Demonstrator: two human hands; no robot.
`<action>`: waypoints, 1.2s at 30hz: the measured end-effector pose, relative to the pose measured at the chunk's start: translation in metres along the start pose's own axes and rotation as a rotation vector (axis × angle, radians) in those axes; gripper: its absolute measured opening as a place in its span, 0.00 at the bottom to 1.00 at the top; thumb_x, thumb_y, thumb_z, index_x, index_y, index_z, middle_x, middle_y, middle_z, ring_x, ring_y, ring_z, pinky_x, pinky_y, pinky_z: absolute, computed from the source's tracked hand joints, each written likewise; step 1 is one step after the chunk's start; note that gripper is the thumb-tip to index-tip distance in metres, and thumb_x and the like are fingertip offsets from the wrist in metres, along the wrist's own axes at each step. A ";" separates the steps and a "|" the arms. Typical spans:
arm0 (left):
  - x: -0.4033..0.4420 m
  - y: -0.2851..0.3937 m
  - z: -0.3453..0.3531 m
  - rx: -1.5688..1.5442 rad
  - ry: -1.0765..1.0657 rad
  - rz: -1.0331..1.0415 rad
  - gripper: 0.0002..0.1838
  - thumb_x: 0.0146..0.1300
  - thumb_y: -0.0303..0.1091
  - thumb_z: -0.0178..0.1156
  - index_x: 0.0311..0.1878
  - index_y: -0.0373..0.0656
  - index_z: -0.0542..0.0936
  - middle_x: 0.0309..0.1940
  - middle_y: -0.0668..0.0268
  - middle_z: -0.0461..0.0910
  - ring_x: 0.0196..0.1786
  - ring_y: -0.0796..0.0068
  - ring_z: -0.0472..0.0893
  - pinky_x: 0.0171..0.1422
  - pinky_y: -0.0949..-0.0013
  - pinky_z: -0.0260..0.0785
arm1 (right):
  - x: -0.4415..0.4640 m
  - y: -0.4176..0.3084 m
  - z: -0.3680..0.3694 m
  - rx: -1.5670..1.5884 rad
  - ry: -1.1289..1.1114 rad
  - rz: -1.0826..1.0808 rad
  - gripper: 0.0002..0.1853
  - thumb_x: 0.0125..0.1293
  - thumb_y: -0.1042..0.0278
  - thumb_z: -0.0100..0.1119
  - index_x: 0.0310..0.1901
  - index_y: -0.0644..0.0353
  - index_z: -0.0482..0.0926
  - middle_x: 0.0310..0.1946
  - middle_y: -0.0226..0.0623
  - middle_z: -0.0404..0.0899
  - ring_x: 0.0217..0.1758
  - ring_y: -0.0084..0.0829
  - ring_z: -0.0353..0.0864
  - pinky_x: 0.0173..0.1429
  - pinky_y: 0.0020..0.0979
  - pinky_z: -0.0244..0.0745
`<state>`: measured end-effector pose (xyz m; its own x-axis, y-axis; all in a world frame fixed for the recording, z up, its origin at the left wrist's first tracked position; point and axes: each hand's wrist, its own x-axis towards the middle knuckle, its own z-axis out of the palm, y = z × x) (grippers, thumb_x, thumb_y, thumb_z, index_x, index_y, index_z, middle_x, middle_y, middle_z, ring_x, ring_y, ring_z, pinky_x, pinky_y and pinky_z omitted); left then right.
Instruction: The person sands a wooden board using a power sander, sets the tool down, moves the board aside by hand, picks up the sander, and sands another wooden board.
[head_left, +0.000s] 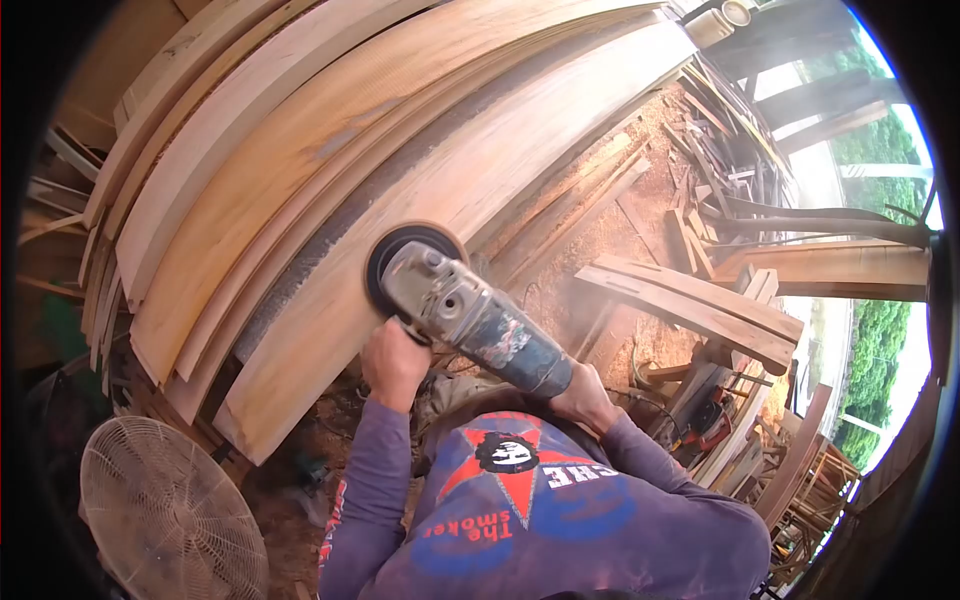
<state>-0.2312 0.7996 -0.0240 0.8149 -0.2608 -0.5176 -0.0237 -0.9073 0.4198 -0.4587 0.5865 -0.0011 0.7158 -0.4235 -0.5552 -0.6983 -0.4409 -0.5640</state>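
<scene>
A dusty angle sander [470, 310] lies across the middle of the view, its round disc [385, 262] resting on the face of a long pale wooden board [300, 375]. My left hand [393, 360] is closed at the side of the sander's head, apparently around its side handle, which the fingers mostly hide. Around the rear end of the sander's blue-grey body my right hand [588, 402] is wrapped. The board slants from lower left to upper right, with a dark rough strip [310, 262] along its far side.
Several planks [235, 215] are stacked beyond the board. A round fan [172, 510] stands at lower left. Timber beams [690, 310] sit at right above sawdust [640, 350] and offcuts. A red tool [708, 425] lies at lower right.
</scene>
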 end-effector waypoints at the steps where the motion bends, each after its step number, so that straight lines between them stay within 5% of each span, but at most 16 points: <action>1: -0.014 -0.018 -0.001 0.020 0.020 -0.068 0.19 0.57 0.46 0.72 0.39 0.39 0.88 0.39 0.43 0.87 0.47 0.37 0.86 0.55 0.42 0.77 | 0.000 -0.002 0.009 0.014 0.002 -0.004 0.24 0.52 0.62 0.71 0.49 0.67 0.83 0.40 0.61 0.86 0.50 0.58 0.87 0.55 0.48 0.81; 5: -0.031 -0.048 -0.003 0.025 0.063 -0.172 0.18 0.57 0.47 0.71 0.39 0.39 0.88 0.39 0.42 0.87 0.47 0.37 0.86 0.55 0.42 0.77 | 0.001 -0.012 0.019 -0.154 -0.120 -0.042 0.22 0.50 0.62 0.70 0.44 0.68 0.82 0.37 0.62 0.86 0.47 0.60 0.86 0.55 0.51 0.80; 9: -0.009 0.003 0.012 0.006 0.057 -0.038 0.19 0.57 0.47 0.71 0.39 0.38 0.88 0.39 0.43 0.87 0.47 0.38 0.86 0.55 0.43 0.78 | 0.010 0.001 -0.022 -0.129 -0.011 -0.065 0.23 0.54 0.59 0.71 0.46 0.68 0.84 0.39 0.61 0.86 0.48 0.58 0.87 0.53 0.49 0.81; 12: 0.010 0.069 0.013 -0.014 -0.066 0.059 0.19 0.57 0.46 0.71 0.39 0.37 0.89 0.41 0.44 0.88 0.48 0.42 0.88 0.55 0.47 0.80 | 0.019 0.038 -0.053 -0.186 0.029 -0.008 0.20 0.56 0.62 0.72 0.48 0.66 0.86 0.41 0.56 0.88 0.50 0.47 0.90 0.52 0.41 0.83; 19: 0.100 0.216 0.029 0.051 -0.166 0.305 0.14 0.56 0.39 0.73 0.40 0.38 0.90 0.44 0.49 0.89 0.50 0.51 0.89 0.55 0.54 0.83 | 0.064 0.040 -0.137 -0.041 0.193 0.170 0.17 0.56 0.66 0.71 0.46 0.66 0.86 0.39 0.50 0.90 0.44 0.41 0.91 0.49 0.38 0.82; 24: 0.162 0.334 0.053 0.078 -0.179 0.453 0.11 0.60 0.34 0.67 0.41 0.38 0.90 0.43 0.49 0.89 0.49 0.51 0.89 0.55 0.55 0.83 | 0.115 0.075 -0.209 0.130 0.267 0.279 0.16 0.51 0.73 0.72 0.43 0.68 0.85 0.32 0.40 0.88 0.36 0.30 0.84 0.44 0.34 0.78; 31: 0.254 0.512 0.099 0.015 -0.169 0.681 0.11 0.59 0.33 0.65 0.40 0.37 0.90 0.42 0.49 0.89 0.47 0.53 0.90 0.53 0.56 0.83 | 0.202 0.120 -0.331 0.124 0.409 0.261 0.18 0.49 0.73 0.74 0.43 0.69 0.84 0.34 0.39 0.88 0.37 0.29 0.84 0.45 0.34 0.78; 36: 0.315 0.628 0.137 -0.028 -0.149 0.716 0.11 0.63 0.32 0.61 0.42 0.42 0.91 0.42 0.55 0.90 0.48 0.57 0.90 0.52 0.60 0.83 | 0.271 0.161 -0.414 0.149 0.443 0.427 0.09 0.49 0.73 0.73 0.30 0.66 0.83 0.23 0.33 0.82 0.25 0.25 0.80 0.32 0.32 0.73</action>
<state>-0.0688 0.1020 -0.0257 0.5178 -0.8308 -0.2040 -0.5046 -0.4891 0.7114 -0.3752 0.0735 0.0105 0.2861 -0.8392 -0.4625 -0.8936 -0.0594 -0.4450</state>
